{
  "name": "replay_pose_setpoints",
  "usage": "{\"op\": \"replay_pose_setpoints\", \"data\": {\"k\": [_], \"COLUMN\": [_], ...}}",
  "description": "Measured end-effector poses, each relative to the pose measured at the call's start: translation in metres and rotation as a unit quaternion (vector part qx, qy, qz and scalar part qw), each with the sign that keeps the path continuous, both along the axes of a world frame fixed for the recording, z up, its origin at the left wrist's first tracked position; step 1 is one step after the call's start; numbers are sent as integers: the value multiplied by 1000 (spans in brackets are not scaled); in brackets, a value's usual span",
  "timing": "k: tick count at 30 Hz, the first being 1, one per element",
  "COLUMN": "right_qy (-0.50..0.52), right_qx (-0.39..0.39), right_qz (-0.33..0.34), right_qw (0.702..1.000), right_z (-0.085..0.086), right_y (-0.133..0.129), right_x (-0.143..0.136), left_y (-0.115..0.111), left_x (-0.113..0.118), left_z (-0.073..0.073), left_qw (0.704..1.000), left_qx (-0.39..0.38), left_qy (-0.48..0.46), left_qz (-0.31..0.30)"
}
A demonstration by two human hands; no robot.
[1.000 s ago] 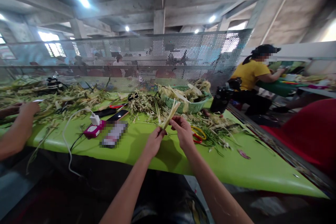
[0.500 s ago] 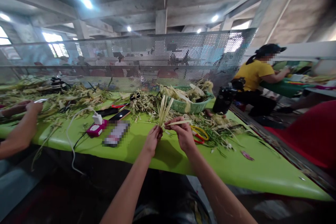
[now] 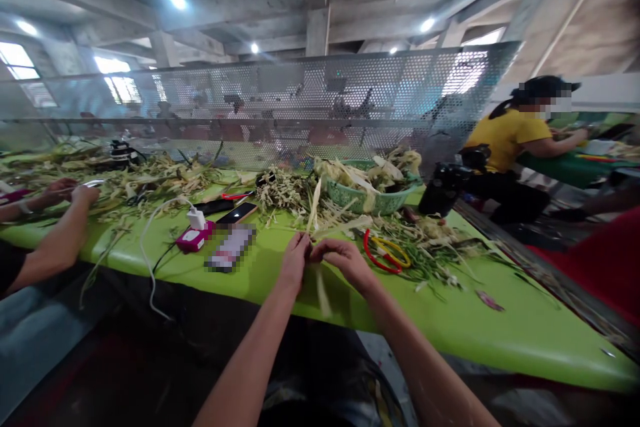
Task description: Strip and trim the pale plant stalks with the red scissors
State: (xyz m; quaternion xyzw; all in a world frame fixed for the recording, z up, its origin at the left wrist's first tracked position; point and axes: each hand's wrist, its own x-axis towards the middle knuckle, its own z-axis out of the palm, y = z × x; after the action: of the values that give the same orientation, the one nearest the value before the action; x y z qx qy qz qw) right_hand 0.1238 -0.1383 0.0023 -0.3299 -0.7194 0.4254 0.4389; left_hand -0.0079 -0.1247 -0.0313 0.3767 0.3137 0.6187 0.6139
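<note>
Pale corn-husk-like strips (image 3: 314,208) rise from the closed fingers of my left hand (image 3: 296,260), above the front part of the table. My right hand (image 3: 345,259) touches it from the right, its fingers bent and pinched on the strips near the left fingertips. One strip (image 3: 324,293) hangs below the hands, blurred, and another strip (image 3: 350,225) points right above my right hand. Where the strips meet is hidden by my fingers. Red-and-yellow-handled scissors (image 3: 387,252) lie right of my right hand.
A green basket (image 3: 367,197) heaped with husks stands behind my hands on the green table (image 3: 500,327). To the left lie a phone (image 3: 233,248), a magenta power block (image 3: 194,237) and a cable. A co-worker's hands (image 3: 80,193) work at far left; another person (image 3: 510,133) sits at right.
The spread strips above my left hand have come together into a narrower bunch. My right hand has moved in against the left, and one strip now hangs downward. The camera view has shifted slightly.
</note>
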Motion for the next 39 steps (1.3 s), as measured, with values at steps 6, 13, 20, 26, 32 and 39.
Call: {"op": "replay_pose_setpoints", "data": {"k": [6,13,20,26,32,39], "right_qy": [89,91,91,-45,-21,-66], "right_qx": [-56,-31,5,172,201,190], "right_qz": [-118,-182,-206,-166,-171,-172], "right_qw": [987,979,974,970,964,964], "right_z": [-7,-11,-11,-6,-1,-4], "right_y": [9,17,15,6,3,4], "right_x": [-1,2,0,-3,-3,-4], "left_y": [-4,5,6,5,0,-2], "left_x": [1,6,7,12,8,1], "left_z": [2,-7,-10,-7,-1,5], "left_qw": [999,986,978,997,997,993], "left_qx": [22,87,62,11,-18,-48], "left_qy": [27,138,194,56,1,-56], "left_qz": [-21,-34,-50,-51,-71,-96]}}
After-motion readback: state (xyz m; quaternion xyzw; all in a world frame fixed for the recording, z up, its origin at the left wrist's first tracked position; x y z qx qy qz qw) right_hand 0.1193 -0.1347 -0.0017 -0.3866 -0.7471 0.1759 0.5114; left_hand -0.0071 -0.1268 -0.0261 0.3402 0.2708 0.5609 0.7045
